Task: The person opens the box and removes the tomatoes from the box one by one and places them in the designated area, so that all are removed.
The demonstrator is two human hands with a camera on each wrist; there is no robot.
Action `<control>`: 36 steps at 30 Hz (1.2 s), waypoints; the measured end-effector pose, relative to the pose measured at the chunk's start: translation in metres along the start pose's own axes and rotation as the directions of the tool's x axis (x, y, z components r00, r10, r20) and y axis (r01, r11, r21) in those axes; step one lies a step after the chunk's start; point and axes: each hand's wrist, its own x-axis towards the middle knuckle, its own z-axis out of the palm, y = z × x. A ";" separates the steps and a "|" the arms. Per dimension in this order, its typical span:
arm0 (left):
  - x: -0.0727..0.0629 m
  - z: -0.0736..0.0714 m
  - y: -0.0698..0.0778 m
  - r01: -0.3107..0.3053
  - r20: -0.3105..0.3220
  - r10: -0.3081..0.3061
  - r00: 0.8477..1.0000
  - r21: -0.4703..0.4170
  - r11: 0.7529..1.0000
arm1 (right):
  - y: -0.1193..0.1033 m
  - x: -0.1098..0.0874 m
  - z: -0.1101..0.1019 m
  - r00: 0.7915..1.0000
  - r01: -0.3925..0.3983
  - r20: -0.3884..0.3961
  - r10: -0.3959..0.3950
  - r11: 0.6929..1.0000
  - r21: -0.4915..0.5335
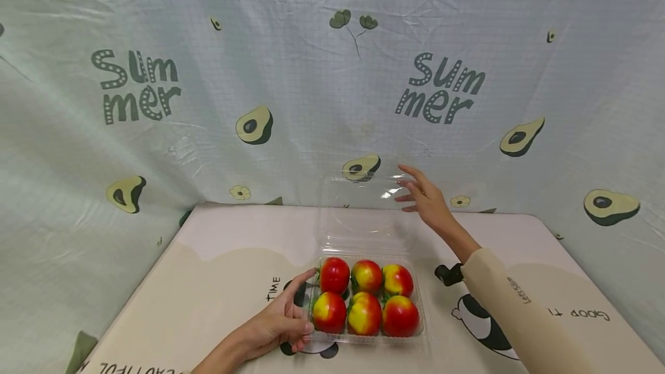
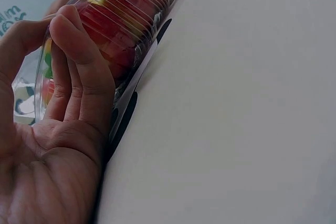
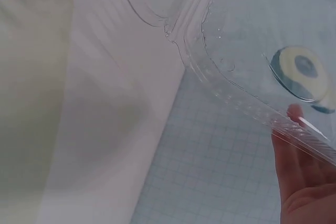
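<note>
Holding the left edge of the clear base [image 1: 422, 317] with the left hand [image 1: 280, 321], thumb at the near corner and forefinger reaching further along the rim. Reaching to the right side of the raised clear lid [image 1: 358, 218] with the right hand [image 1: 427, 201], fingers spread and mostly straight, not curled round the plastic; overlapping the lid's edge in the right wrist view, though hard to say how firmly touching. Base flat on the pale surface [image 1: 228, 264], between the forearms, with the lid standing up from its far edge before the printed sheet [image 1: 312, 74]. To manage the lid well, best to anchor the base with the left hand, without squeezing hard enough to buckle such thin-looking plastic. Probably wise to guide the lid slowly with the right fingertips, turning it about the shared edge rather than dragging it sideways, so as not to twist the fold or jolt the fruits [image 1: 366, 276]. Worth minding the left forefinger too, lest it press inward on the nearest one. Now to count: six red-and-yellow fruits, in two rows of three, all inside the base; one base and one lid; two hands, one at each part. On the sheet, "summer" printed twice.
</note>
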 end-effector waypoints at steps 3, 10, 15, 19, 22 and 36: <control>0.000 0.000 0.000 0.005 -0.003 -0.005 1.000 0.002 1.000 | 0.002 -0.001 0.001 1.000 -0.013 0.013 0.013 1.000 0.009; 0.000 0.000 -0.001 -0.007 0.007 0.007 1.000 -0.006 1.000 | 0.003 0.001 0.007 0.996 -0.060 0.055 0.063 0.997 -0.050; 0.000 0.000 -0.002 -0.023 0.022 0.023 1.000 -0.005 1.000 | 0.008 0.000 0.010 0.993 -0.094 0.065 0.098 0.993 -0.067; 0.000 0.000 -0.002 -0.023 0.022 0.023 0.999 -0.004 1.000 | 0.011 -0.002 0.012 0.989 -0.127 0.070 0.131 0.990 -0.068; 0.000 0.001 -0.001 -0.017 0.015 0.017 1.000 -0.004 1.000 | 0.013 -0.002 0.012 0.988 -0.134 0.069 0.138 0.989 -0.057; 0.000 0.002 0.000 -0.011 0.003 0.011 1.000 0.003 1.000 | 0.024 -0.015 0.016 0.978 -0.172 0.102 0.182 0.980 -0.095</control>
